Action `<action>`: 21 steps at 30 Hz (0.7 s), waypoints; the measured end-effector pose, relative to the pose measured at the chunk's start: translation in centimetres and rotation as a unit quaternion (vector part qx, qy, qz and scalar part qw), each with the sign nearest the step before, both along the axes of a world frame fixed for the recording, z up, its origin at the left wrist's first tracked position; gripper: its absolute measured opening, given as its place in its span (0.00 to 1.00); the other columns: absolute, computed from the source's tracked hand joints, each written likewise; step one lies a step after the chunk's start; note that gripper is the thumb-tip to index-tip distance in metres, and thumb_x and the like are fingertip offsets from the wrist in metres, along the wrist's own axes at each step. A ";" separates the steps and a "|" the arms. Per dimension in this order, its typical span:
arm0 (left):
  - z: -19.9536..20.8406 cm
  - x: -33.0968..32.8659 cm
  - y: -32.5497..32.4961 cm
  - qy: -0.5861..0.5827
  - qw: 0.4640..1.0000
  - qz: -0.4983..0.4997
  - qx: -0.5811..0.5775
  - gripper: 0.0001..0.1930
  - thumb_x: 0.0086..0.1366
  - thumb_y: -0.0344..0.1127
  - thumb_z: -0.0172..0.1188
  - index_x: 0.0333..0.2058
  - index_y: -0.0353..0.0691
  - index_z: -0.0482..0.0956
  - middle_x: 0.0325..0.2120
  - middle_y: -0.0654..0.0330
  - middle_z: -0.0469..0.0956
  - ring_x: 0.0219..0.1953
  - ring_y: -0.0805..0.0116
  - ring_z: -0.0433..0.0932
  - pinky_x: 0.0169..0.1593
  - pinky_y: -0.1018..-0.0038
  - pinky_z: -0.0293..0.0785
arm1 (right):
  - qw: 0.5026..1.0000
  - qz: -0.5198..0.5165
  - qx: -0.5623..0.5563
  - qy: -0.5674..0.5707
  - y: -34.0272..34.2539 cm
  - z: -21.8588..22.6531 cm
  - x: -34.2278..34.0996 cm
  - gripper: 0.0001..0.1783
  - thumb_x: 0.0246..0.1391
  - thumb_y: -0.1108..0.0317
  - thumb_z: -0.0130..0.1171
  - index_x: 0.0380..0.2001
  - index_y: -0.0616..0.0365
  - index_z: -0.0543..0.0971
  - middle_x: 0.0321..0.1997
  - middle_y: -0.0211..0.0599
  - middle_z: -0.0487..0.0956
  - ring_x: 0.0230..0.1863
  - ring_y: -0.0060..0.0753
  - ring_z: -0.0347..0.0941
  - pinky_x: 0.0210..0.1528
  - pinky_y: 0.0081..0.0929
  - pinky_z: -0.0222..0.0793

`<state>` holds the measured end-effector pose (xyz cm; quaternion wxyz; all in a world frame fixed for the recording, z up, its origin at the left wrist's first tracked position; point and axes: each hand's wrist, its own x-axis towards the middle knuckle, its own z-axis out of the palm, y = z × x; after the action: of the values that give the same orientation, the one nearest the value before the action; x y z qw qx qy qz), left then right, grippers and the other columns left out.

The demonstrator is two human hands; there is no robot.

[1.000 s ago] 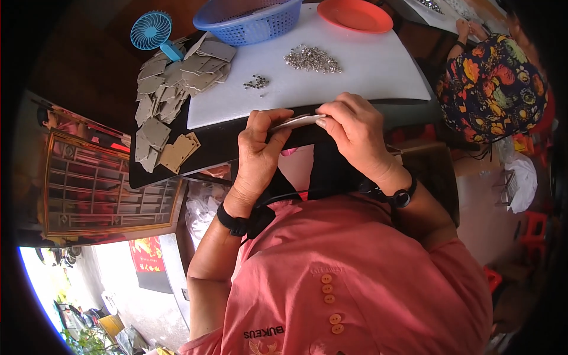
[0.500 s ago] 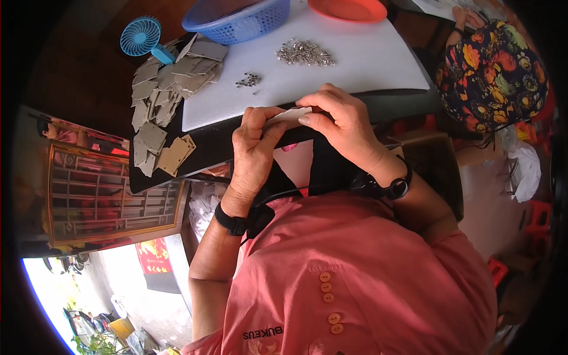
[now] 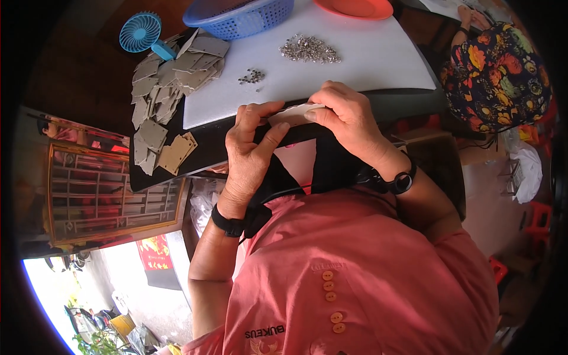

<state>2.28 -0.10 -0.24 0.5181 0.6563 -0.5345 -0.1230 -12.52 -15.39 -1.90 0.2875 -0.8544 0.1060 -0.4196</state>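
A pale, flat card piece (image 3: 296, 116) is held up at the near edge of the table, tilted so that its near face shows. My left hand (image 3: 247, 145) grips its left end, the thumb on the near face and the fingers behind the far edge. At the right end, my right hand (image 3: 350, 124) pinches it between thumb and bent fingers. The fingers hide part of the card's far side. Beyond my hands, a small cluster of metal pieces (image 3: 251, 76) and a larger heap of shiny metal pieces (image 3: 310, 49) lie on a white sheet (image 3: 367, 68).
Grey card pieces (image 3: 183, 65) are piled at the left, with browner ones (image 3: 176, 154) nearer me. A blue handheld fan (image 3: 141, 33) lies against the pile. At the back are a blue basket (image 3: 251, 23) and a red plate (image 3: 360, 8). Another person in a floral top (image 3: 497, 77) works at the right.
My right hand has shifted slightly right and away from me with the card. The left fingers have straightened, and more of the card's near face shows.
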 end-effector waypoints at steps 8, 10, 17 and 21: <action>0.3 -0.8 -1.6 0.048 0.998 -0.021 0.025 0.08 0.53 0.23 0.71 0.31 0.36 0.81 0.25 0.64 0.75 0.26 0.75 0.70 0.34 0.77 0.68 | 0.995 -0.022 -0.098 0.002 0.4 0.5 -0.5 0.07 0.47 0.71 0.66 0.27 0.55 0.76 0.28 0.33 0.74 0.34 0.41 0.74 0.37 0.39 0.69; 0.3 -1.0 -1.7 0.040 0.998 -0.055 -0.015 0.08 0.52 0.19 0.69 0.26 0.36 0.79 0.24 0.65 0.73 0.26 0.76 0.68 0.31 0.78 0.64 | 0.998 0.021 -0.054 -0.004 0.4 0.3 -0.8 0.07 0.47 0.71 0.66 0.27 0.56 0.76 0.28 0.33 0.75 0.34 0.41 0.74 0.36 0.39 0.69; 2.0 -2.8 -2.1 0.329 0.937 -0.116 -0.038 0.14 0.56 0.16 0.62 0.42 0.32 0.80 0.37 0.59 0.79 0.40 0.70 0.80 0.45 0.74 0.80 | 0.978 0.124 0.170 0.000 0.6 2.4 -1.9 0.08 0.50 0.75 0.67 0.30 0.64 0.77 0.25 0.37 0.76 0.26 0.31 0.74 0.29 0.29 0.69; 1.5 -2.5 -2.6 0.386 0.917 -0.103 0.000 0.14 0.59 0.18 0.61 0.45 0.31 0.81 0.41 0.56 0.82 0.40 0.67 0.82 0.39 0.73 0.84 | 0.952 0.113 0.278 0.062 -0.3 2.0 -1.9 0.07 0.55 0.74 0.65 0.31 0.66 0.77 0.24 0.28 0.75 0.28 0.14 0.67 0.31 0.19 0.65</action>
<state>-0.23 -2.70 1.31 0.6683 0.4994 -0.3578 -0.4194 -14.38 -15.73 0.06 0.5519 -0.7715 0.1393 -0.2842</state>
